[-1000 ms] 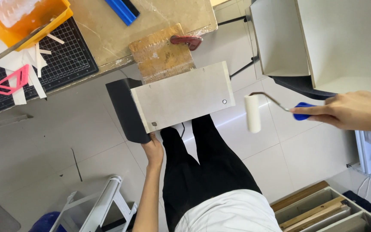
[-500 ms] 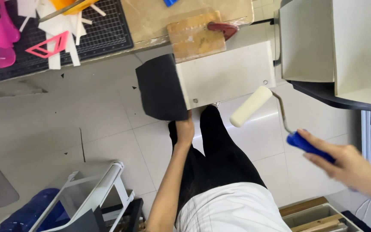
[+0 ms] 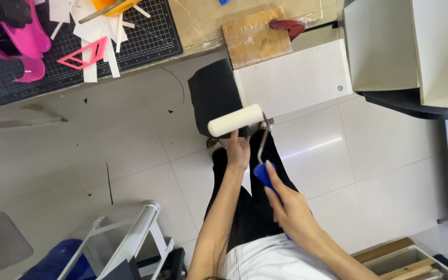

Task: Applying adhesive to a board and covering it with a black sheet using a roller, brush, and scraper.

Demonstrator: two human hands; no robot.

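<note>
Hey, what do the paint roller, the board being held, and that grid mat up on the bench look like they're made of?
Paint roller: cream sleeve, likely foam or short nap, smooth and matte; thin metal wire frame; blue handle, probably plastic, in the right hand.
Board: white, flat and smooth, perhaps laminate or painted wood; the left hand holds its black end.
Grid mat: dark, matte, white grid lines, probably rubbery vinyl.

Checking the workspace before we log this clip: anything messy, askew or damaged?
Mostly the cutting mat: white paper offcuts lie scattered across it, with a pink triangle cutout. The wooden board juts over the bench edge. The right hand holds the paint roller; nothing looks damaged.
</note>
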